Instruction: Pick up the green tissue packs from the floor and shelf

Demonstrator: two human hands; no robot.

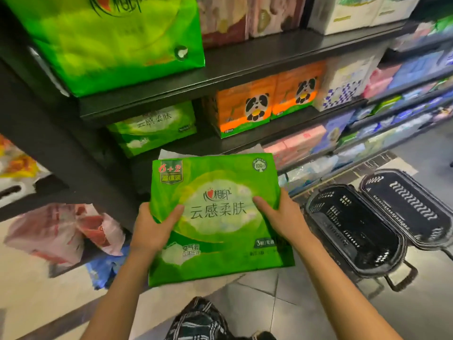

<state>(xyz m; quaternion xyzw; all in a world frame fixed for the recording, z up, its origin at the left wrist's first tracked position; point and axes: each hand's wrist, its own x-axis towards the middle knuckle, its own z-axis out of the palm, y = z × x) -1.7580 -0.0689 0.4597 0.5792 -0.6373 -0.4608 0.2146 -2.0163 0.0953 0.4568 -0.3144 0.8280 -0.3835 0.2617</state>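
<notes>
A green tissue multipack (218, 217) with white cloud art and a red "6+2" label is held flat in front of dark store shelves. My left hand (153, 228) grips its left edge, thumb lying across the front. My right hand (282, 217) grips the right edge, thumb on the front too. The fingers of both hands are hidden behind the pack.
A black shopping basket (353, 231) stands on the tiled floor to the right, its lid (411, 204) flipped open. The dark shelves (245, 69) hold another green pack (152, 126), orange panda packs (245, 109) and a large green bag (110, 40). Pink bags (61, 231) lie lower left.
</notes>
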